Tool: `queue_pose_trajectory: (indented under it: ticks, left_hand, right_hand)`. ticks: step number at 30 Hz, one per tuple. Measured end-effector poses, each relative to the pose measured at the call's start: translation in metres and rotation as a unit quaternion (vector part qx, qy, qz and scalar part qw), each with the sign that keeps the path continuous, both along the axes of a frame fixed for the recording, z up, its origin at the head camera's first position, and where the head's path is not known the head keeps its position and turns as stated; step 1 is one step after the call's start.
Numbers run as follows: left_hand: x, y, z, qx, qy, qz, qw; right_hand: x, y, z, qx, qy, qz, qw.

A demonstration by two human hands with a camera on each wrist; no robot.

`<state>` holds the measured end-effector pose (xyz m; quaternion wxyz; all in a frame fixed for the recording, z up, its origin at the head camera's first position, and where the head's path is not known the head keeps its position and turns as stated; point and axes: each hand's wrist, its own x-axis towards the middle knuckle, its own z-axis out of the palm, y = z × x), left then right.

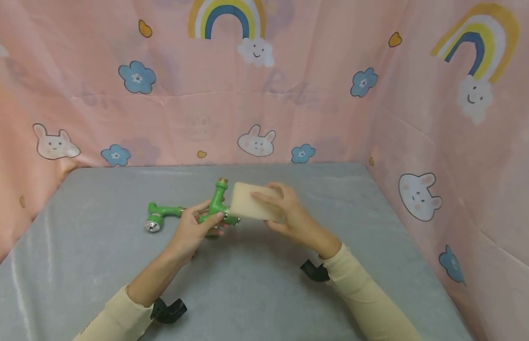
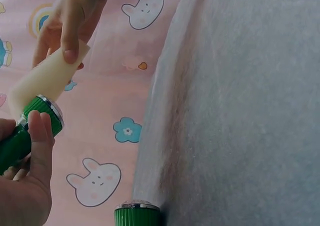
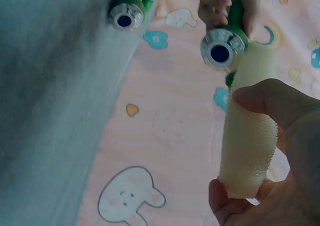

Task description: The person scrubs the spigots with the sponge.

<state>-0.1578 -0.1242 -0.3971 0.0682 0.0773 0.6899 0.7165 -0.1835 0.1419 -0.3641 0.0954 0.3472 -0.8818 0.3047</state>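
Note:
My left hand [image 1: 195,226] grips a green faucet [image 1: 217,199] above the table, its brass threaded end pointing up. In the left wrist view the thumb presses beside the faucet's ribbed green knob [image 2: 42,108]. A cream sponge [image 1: 251,201] is pinched in my right hand [image 1: 292,215], fingers on one face and thumb on the other. The sponge's left end meets the faucet near its knob. Seen from the right wrist, the sponge [image 3: 250,126] stands close to the faucet's round silver-rimmed end [image 3: 222,51]. A second green faucet [image 1: 162,214] lies on the table left of my left hand.
A grey cloth covers the table [image 1: 256,293]. Pink printed curtains [image 1: 175,113] rise along its back and right sides. Black curved pieces [image 1: 169,311] are fixed at both sleeve cuffs.

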Motion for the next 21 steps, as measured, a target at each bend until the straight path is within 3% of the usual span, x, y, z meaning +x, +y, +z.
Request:
queue_pose_trajectory:
  ticks: [4,8,12,16,21]
  left_hand:
    - [0.0,-0.001,0.001,-0.012,-0.005,0.004,0.9999]
    - [0.0,-0.001,0.0,-0.04,-0.002,-0.007,0.9992]
    - [0.001,0.0,0.0,-0.05,0.021,-0.015,0.9984]
    - [0.002,0.002,0.001,-0.045,0.035,0.012,0.9983]
    - [0.002,0.002,0.003,-0.039,0.017,0.043,0.9981]
  right_hand:
    - [-0.002,0.007,0.003,-0.012,-0.009,-0.017,1.0]
    - [-0.001,0.003,0.002,-0.028,0.043,-0.012,0.999]
    - [0.004,-0.008,0.0,-0.009,0.079,0.009,0.997]
    - [0.005,-0.009,0.0,0.006,0.064,-0.004,0.998]
    - [0.003,-0.001,0.002,0.011,0.04,-0.031,0.999]
